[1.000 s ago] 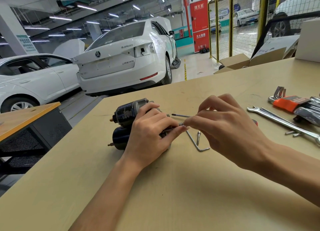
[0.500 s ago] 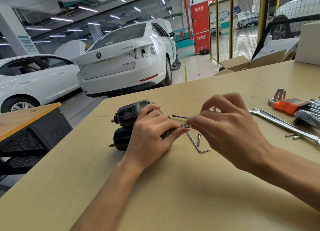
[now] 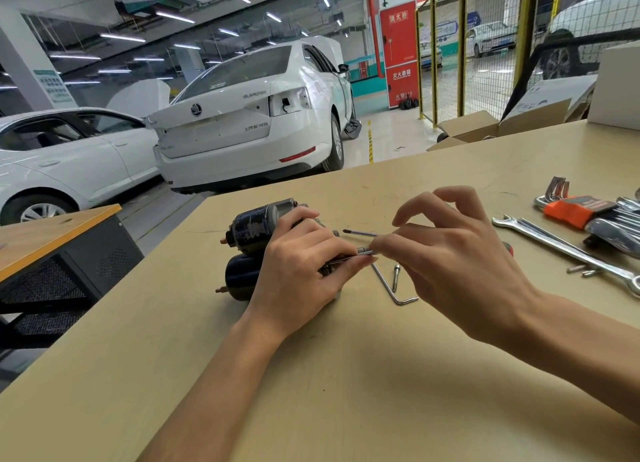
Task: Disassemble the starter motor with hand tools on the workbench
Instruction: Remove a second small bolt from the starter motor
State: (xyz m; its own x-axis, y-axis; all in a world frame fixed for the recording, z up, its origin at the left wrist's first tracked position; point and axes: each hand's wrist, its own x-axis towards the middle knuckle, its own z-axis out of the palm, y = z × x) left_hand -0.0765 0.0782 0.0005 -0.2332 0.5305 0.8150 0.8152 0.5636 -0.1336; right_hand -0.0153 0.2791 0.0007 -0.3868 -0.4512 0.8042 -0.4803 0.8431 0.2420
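Observation:
The dark starter motor (image 3: 254, 227) lies on its side on the tan workbench (image 3: 346, 375), left of centre. My left hand (image 3: 304, 271) grips the motor's right end, hiding that end. My right hand (image 3: 457, 264) pinches the head of a long thin bolt (image 3: 367, 252) that sticks out of the motor towards the right. An L-shaped hex key (image 3: 391, 288) and a loose short bolt (image 3: 396, 277) lie on the bench just below my right hand. A screwdriver shaft (image 3: 360, 233) shows behind my fingers.
A long combination spanner (image 3: 568, 250) lies at the right, with small bolts (image 3: 581, 270) beside it. An orange holder of hex keys (image 3: 578, 208) and other chrome tools sit at the far right. Cardboard boxes (image 3: 502, 125) stand beyond the bench's far edge. White cars are parked behind.
My right hand's fingers have turned and spread a little while pinching the long bolt. My left hand and the motor have stayed put.

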